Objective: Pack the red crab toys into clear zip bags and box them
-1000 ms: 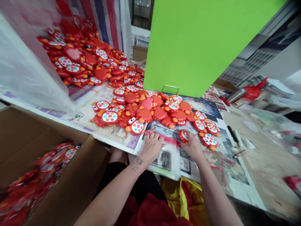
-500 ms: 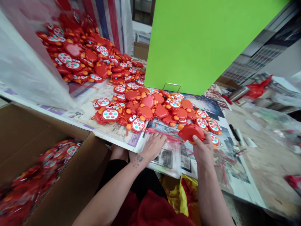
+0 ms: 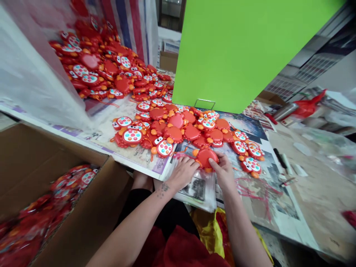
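My right hand (image 3: 224, 171) grips a red crab-shaped toy (image 3: 206, 157) at its right side, thumb on top. The toy's plain red back faces up, with orange knobs at its edge. My left hand (image 3: 183, 172) lies palm down with bent fingers on a clear plastic bag (image 3: 207, 202) at the table's front edge. Its fingertips are close to the toy's left side and partly hide the bag's mouth. Beyond both hands spreads a heap of similar toys (image 3: 174, 133), some back up, others showing white faces with coloured buttons.
A larger toy pile (image 3: 111, 70) spills from a big striped sack (image 3: 133, 29) at left. A cardboard box (image 3: 83, 202) with bagged toys stands at lower left. The upright green panel (image 3: 222, 55) blocks the back. Pink strings (image 3: 264, 189) and a black-handled tool (image 3: 279, 157) lie at right.
My right hand has carried the red toy left and slightly down, close to my left hand. The left hand has stayed on the bag.
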`<state>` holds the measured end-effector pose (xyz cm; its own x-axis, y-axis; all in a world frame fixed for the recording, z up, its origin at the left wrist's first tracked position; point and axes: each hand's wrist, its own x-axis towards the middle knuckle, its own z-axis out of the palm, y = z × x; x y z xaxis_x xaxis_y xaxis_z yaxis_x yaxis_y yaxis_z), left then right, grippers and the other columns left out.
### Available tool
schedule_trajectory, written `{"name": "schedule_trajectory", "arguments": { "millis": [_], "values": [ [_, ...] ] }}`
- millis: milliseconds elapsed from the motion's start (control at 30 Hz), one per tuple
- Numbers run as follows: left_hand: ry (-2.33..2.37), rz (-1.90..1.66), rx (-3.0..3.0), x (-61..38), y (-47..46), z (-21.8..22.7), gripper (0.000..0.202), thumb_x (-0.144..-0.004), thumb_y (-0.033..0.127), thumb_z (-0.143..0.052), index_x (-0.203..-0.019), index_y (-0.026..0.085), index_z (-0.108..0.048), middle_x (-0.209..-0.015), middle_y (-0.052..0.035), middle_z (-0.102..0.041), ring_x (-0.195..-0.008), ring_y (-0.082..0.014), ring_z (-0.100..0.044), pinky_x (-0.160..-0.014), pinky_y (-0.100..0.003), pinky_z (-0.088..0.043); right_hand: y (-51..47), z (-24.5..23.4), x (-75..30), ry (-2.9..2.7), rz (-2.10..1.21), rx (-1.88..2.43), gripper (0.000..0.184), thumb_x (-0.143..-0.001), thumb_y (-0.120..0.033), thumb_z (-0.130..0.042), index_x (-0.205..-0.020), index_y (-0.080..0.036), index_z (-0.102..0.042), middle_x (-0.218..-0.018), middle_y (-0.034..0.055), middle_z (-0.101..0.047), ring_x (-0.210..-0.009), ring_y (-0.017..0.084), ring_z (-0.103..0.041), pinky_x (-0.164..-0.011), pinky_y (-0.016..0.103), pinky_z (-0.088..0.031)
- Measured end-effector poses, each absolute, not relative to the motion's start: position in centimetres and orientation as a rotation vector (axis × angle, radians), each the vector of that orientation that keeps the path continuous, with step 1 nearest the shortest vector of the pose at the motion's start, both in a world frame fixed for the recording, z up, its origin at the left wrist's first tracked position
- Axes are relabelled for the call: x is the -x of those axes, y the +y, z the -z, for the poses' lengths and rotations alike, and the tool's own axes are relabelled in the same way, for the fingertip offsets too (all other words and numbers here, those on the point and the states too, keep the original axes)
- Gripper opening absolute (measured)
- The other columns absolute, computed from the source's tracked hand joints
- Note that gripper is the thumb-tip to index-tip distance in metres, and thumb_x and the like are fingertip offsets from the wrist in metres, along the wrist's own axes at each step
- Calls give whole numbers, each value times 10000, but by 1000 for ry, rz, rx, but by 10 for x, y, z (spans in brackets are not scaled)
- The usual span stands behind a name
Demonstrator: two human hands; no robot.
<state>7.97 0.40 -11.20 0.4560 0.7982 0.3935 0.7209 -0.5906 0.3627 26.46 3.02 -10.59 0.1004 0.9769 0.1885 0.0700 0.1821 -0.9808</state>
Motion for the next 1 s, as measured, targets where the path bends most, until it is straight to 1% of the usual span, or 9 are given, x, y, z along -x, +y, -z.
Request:
{"name": "schedule_trajectory", "arguments": {
  "millis": [100,167,267,367,600,767,867,933,1000],
  "values": [
    [1385,-936,-2481,-79,5,115,155,-909,307,-601,-973,172,-564,-938,-50,-632,-940,-231,-526,-850,-362,-413,33,108,-262,-1369,-969,1214,408,-803,-447,-675,-1152,-246,-603,-1169,68,-644,-1080,241,-598,-969,432,-468],
    [1392,-1010,-2454,-78,5,115,155,-905,325,-604,-917,178,-557,-902,-47,-629,-913,-227,-535,-837,-361,-419,36,109,-260,-1447,-981,1255,395,-834,-462,-626,-1168,-252,-612,-1182,66,-647,-1110,245,-587,-996,448,-447],
    [1402,-1120,-2405,-77,3,114,160,-908,334,-596,-875,186,-545,-874,-45,-613,-901,-226,-537,-837,-366,-429,39,109,-258,-1530,-999,1300,382,-850,-456,-583,-1166,-247,-627,-1179,63,-655,-1108,247,-589,-1015,457,-426],
    [1401,-1179,-2346,-76,2,113,168,-898,333,-612,-860,189,-534,-857,-40,-591,-921,-229,-535,-846,-372,-436,40,109,-256,-1555,-1010,1291,374,-839,-433,-585,-1150,-237,-645,-1190,62,-660,-1092,244,-595,-1020,440,-417],
    [1403,-1050,-2342,-75,2,107,119,-928,298,-569,-883,189,-576,-889,-41,-626,-938,-220,-527,-898,-375,-409,34,108,-258,-1415,-1096,1276,379,-814,-409,-603,-1150,-241,-658,-1191,47,-670,-1104,244,-591,-1035,458,-402],
    [1385,-1036,-2328,-74,0,103,124,-930,309,-568,-937,194,-614,-926,-36,-658,-925,-214,-522,-887,-361,-399,31,103,-251,-1592,-1039,1254,338,-837,-410,-597,-1117,-246,-690,-1173,46,-684,-1116,242,-596,-1050,448,-389],
    [1390,-1047,-2346,-74,0,103,140,-936,304,-558,-900,193,-635,-912,-30,-658,-929,-207,-516,-907,-358,-392,30,98,-246,-1772,-1048,1190,341,-888,-452,-552,-1131,-259,-694,-1179,49,-683,-1119,231,-596,-1048,430,-390],
    [1401,-1045,-2361,-74,2,105,166,-938,302,-556,-857,194,-652,-896,-28,-655,-929,-203,-514,-930,-367,-385,30,96,-247,-1843,-982,1171,365,-914,-479,-517,-1137,-250,-694,-1189,60,-671,-1130,230,-583,-1043,419,-390],
    [1420,-1040,-2355,-75,4,106,178,-930,312,-570,-833,190,-657,-886,-30,-651,-926,-203,-520,-932,-376,-390,29,94,-255,-1794,-807,1252,416,-913,-523,-502,-1108,-215,-702,-1149,81,-673,-1099,243,-586,-1008,415,-408]
  ]
}}
